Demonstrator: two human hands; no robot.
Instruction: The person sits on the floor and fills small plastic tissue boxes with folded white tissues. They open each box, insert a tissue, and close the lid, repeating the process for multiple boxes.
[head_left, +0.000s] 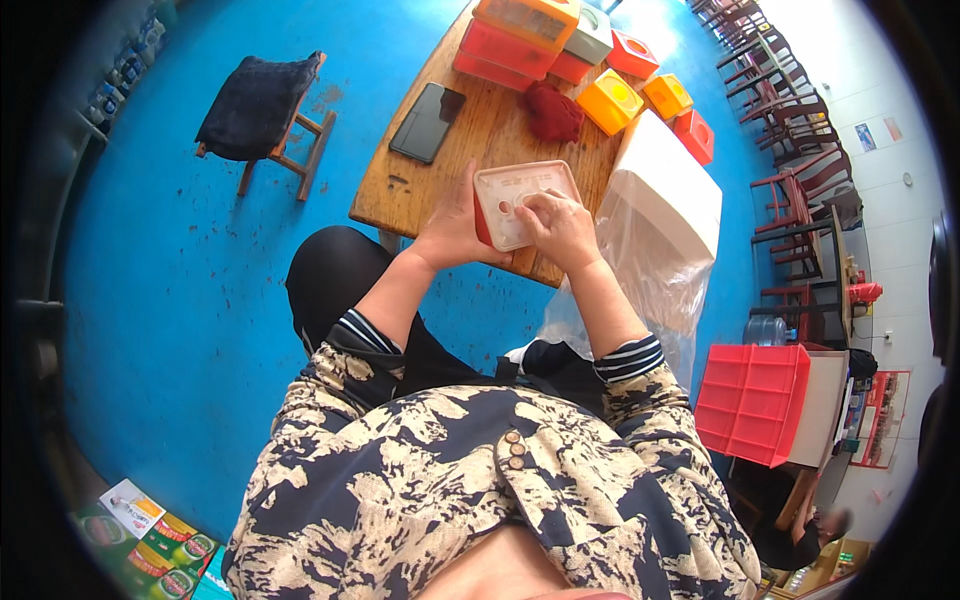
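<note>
My left hand (448, 229) grips a red plastic box (482, 225) by its side, above the near end of a wooden table. The box's pale square panel (491, 184) faces up and has a round hole left of its middle. On this panel rest the bent fingers and thumb of my right hand (561, 225), just right of the hole. Whether a small piece sits between those fingertips is hidden. A black smartphone (427, 122) lies on the table (469, 150) beyond my left hand. Farther up is a crumpled dark red cloth (553, 111).
Red, orange and grey boxes (499, 52) are stacked at the table's far end, with several loose ones (611, 101) alongside. A white block (667, 180) with clear plastic film (637, 255) stands right. A cloth-covered stool (259, 105) is left; a red crate (754, 405) and a person (791, 536) are right.
</note>
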